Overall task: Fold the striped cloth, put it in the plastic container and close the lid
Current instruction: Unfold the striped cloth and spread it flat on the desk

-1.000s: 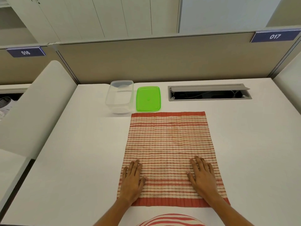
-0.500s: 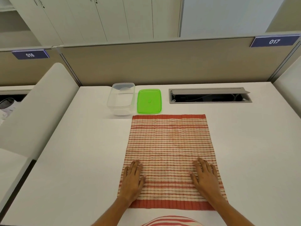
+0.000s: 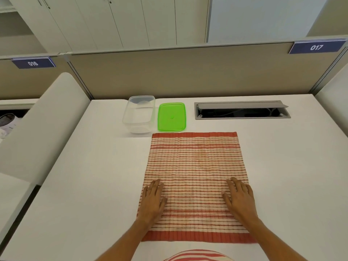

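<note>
The striped cloth (image 3: 195, 166), red and cream, lies spread flat on the white desk (image 3: 90, 185). My left hand (image 3: 153, 199) rests palm down on its near left edge, fingers apart. My right hand (image 3: 240, 197) lies flat on its near right part, also holding nothing. Beyond the cloth's far left corner stands the clear plastic container (image 3: 140, 113), without its lid. The green lid (image 3: 171, 117) lies flat on the desk right beside the container, just past the cloth's far edge.
A grey cable hatch (image 3: 242, 110) is open in the desk at the back right. A beige partition wall (image 3: 188, 72) closes the far side. White curved dividers (image 3: 43, 125) flank the desk at left and right.
Both hands stay flat on the near part of the cloth. The view has tilted a little, so everything sits slightly lower in the frame.
</note>
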